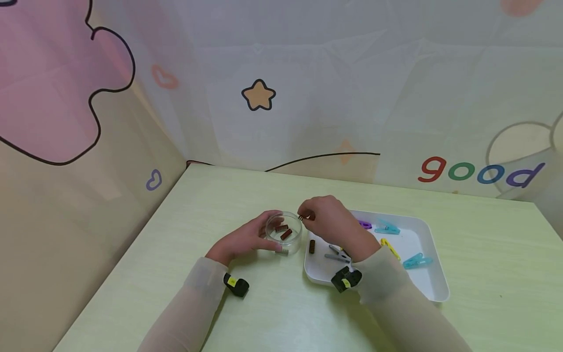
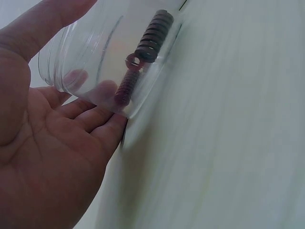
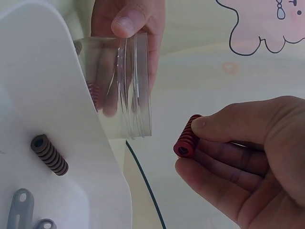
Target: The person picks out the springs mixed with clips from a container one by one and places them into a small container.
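My left hand [image 1: 246, 240] grips a clear round jar [image 1: 295, 243] from its left side, thumb on the near side and fingers round the far side. Inside lie coil springs, among them a red one [image 2: 127, 88] and a darker one [image 2: 154, 36] in the left wrist view. Between thumb and fingers of my right hand [image 1: 330, 224] a small red coil spring [image 3: 186, 137] is pinched. That hand is just right of the jar's rim, over the left edge of a white tray [image 1: 440, 288]. A brown coil spring [image 3: 49, 155] lies in the tray.
Plastic clips share the tray: a grey one [image 1: 337, 256], a purple one [image 1: 365, 224], a yellow one [image 1: 389, 248] and two light blue ones, the nearer [image 1: 417, 261] at the right. A printed cloth wall [image 1: 308, 107] borders the pale table [image 1: 272, 313] behind and at left.
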